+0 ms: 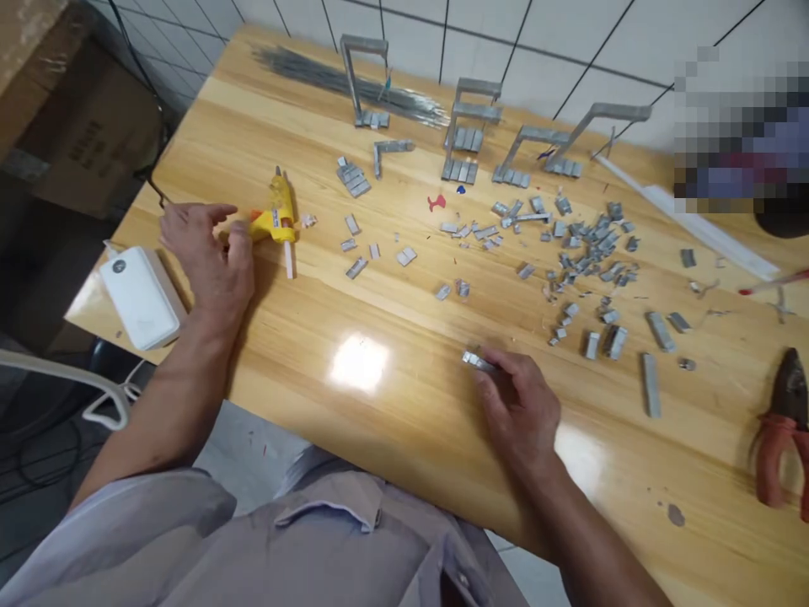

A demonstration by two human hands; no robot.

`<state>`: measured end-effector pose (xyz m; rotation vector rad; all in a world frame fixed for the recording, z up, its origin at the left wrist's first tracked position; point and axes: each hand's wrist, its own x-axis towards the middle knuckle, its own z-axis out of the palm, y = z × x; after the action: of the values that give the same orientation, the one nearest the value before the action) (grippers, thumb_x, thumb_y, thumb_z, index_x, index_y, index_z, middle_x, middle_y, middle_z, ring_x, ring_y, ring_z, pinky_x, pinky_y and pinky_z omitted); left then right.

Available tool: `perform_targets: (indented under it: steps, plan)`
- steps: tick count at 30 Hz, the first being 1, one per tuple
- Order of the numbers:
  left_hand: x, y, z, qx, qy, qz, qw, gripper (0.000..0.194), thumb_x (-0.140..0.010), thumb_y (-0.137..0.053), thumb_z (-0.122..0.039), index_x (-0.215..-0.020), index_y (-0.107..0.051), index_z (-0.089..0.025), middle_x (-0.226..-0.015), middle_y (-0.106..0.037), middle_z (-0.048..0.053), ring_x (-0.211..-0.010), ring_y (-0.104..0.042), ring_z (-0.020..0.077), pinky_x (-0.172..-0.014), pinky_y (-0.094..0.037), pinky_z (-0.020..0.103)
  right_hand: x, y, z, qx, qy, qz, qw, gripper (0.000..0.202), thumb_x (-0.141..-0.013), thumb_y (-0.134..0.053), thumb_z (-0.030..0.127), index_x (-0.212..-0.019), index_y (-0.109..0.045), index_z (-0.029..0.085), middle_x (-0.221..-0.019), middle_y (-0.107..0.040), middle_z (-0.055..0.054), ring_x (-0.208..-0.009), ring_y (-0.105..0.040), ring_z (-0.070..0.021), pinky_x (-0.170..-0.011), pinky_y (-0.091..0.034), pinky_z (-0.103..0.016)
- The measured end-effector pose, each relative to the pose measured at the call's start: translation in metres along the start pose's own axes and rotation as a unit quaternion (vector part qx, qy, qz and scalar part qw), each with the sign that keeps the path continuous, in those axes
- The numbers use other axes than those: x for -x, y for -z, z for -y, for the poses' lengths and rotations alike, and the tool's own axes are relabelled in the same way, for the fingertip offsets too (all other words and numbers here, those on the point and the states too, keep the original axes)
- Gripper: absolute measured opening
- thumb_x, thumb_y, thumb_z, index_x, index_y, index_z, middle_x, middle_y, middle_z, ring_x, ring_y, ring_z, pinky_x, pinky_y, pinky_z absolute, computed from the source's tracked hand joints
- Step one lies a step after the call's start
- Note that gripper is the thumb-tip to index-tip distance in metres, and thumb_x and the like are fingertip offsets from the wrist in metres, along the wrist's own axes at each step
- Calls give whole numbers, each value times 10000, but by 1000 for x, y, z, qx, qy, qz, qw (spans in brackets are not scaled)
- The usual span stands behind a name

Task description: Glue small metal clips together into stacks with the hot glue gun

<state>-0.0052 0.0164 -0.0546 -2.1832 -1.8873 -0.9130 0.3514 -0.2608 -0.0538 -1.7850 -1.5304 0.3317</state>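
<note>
My left hand [211, 253] is at the handle end of a yellow glue gun [281, 215], which lies on the wooden table with a pale glue stick poking out. Its fingers are curved and apart; whether they touch the handle is hard to see. Low over the table's middle, my right hand [522, 405] pinches a small silver metal piece [479, 361] between thumb and fingers. Many small grey metal pieces [594, 244] are scattered beyond it to the right. Several bent metal frames [464, 135] stand on grey blocks near the wall.
Thin metal rods [354, 84] lie along the back edge. A white power bank [142, 295] with a cable sits at the left edge. Red-handled pliers [780, 438] are at the far right. A white strip [708, 228] lies at the back right; cardboard boxes [82, 143] stand left.
</note>
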Motion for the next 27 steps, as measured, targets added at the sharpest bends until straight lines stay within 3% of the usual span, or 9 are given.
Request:
perform_targets:
  steps: [9, 12, 15, 16, 18, 21, 24, 27]
  plan:
    - [-3, 2, -5, 68, -1, -98, 993, 115, -857, -642, -192, -952, -577, -205, -1052, -667, 72, -1086, -626, 244, -1033, -497, 438, -2, -4, 2, 18, -6, -11, 1000, 240, -1032, -604, 381, -1204, -729, 269, -1050, -814, -86, -936, -766, -255, -854, -635, -421]
    - [-1, 10, -21, 104, -28, -83, 991, 82, -889, -635, -226, -920, -561, -210, -1016, -666, 73, -1090, -622, 249, -1054, -494, 460, -3, -8, -1, 13, 29, -32, 999, 252, -1012, -609, 375, -1195, -726, 247, -1030, -811, -93, -937, -761, -259, -874, -630, -439]
    - [12, 31, -52, 167, -97, -55, 980, 113, -979, -554, -295, -897, -589, -225, -985, -695, 74, -1049, -648, 247, -1042, -506, 461, -4, -13, -2, 15, 61, -39, 997, 279, -1008, -610, 363, -1235, -717, 241, -1040, -813, -96, -961, -765, -261, -904, -627, -452]
    - [19, 39, -65, 184, -123, -34, 975, 147, -983, -565, -333, -869, -599, -245, -948, -710, 51, -991, -664, 234, -997, -530, 429, -4, -15, -1, 18, 62, -47, 997, 289, -1009, -607, 366, -1248, -714, 243, -1053, -816, -97, -976, -768, -261, -916, -625, -454]
    - [35, 54, -91, 263, -193, 74, 942, 156, -997, -578, -366, -900, -644, -263, -942, -728, 37, -954, -674, 227, -960, -540, 409, -4, -17, 1, 15, 62, -58, 996, 309, -1013, -602, 381, -1267, -709, 242, -1067, -821, -94, -992, -774, -259, -930, -623, -449]
    - [62, 61, -129, 355, -284, 229, 861, 136, -1002, -603, -343, -1013, -690, -239, -977, -727, 46, -916, -688, 204, -892, -549, 366, -4, -18, 4, -14, 56, -52, 997, 335, -1030, -574, 401, -1294, -692, 232, -1026, -829, -78, -943, -781, -239, -908, -617, -417]
    - [82, 49, -157, 385, -337, 352, 784, 315, -953, -704, -375, -1234, -674, -235, -1151, -706, 83, -931, -693, 200, -899, -560, 367, -5, -16, 6, -42, 36, -27, 998, 352, -1033, -554, 420, -1302, -678, 230, -922, -827, -47, -834, -766, -214, -844, -604, -377]
    - [91, 27, -175, 397, -341, 380, 763, 466, -896, -759, -318, -1338, -631, -242, -1232, -680, 106, -954, -681, 209, -907, -562, 380, -6, -13, 8, -75, 15, -13, 997, 370, -1014, -564, 415, -1309, -668, 219, -861, -819, -30, -758, -736, -203, -779, -581, -358]
